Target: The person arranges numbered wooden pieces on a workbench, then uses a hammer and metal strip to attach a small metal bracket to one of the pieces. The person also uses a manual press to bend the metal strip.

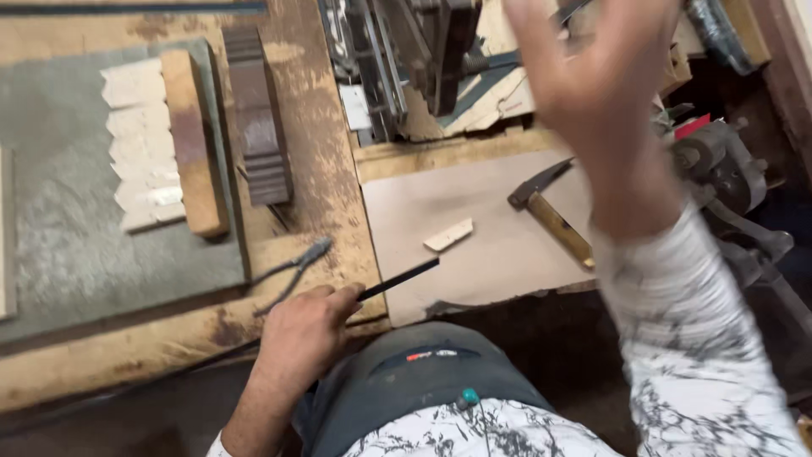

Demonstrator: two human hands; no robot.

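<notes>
Left hand: the left hand (304, 334) rests at the near edge of the tabletop (330, 169), its grip clenched around one end of a thin dark strip (399, 278).
Dark strip: slim, flat and black, it juts from the fingers up and to the right, its free end lying over the pale board (491, 245).
Right hand: the right hand (596, 72) is raised in the air above the far side of the tabletop, blurred, fingers spread, its grip released and holding nothing.
Sleeve: a white sleeve with dark marbled marks (694, 338) covers the right forearm.
Pliers: a pair of pliers (292, 275) lies on the worn wood just beyond the left hand, close to the knuckles but apart from them.
Pale board: a flat light sheet set on the tabletop, right of the pliers.
Wood chip: a small pale offcut (448, 234) lies on the board, just beyond the tip of the strip, not touching it.
Hammer: a hammer with a yellowish wooden handle (550, 216) lies on the board, partly hidden behind the right wrist.
Left of tabletop: a grey mat (68, 220) carries a row of pale zigzag-edged pieces (144, 144), with a wooden block (193, 140) just beside them.
Moulding: a dark ribbed length of wood (258, 114) lies right of the block.
Far edge: a metal machine (406, 59) stands there.
</notes>
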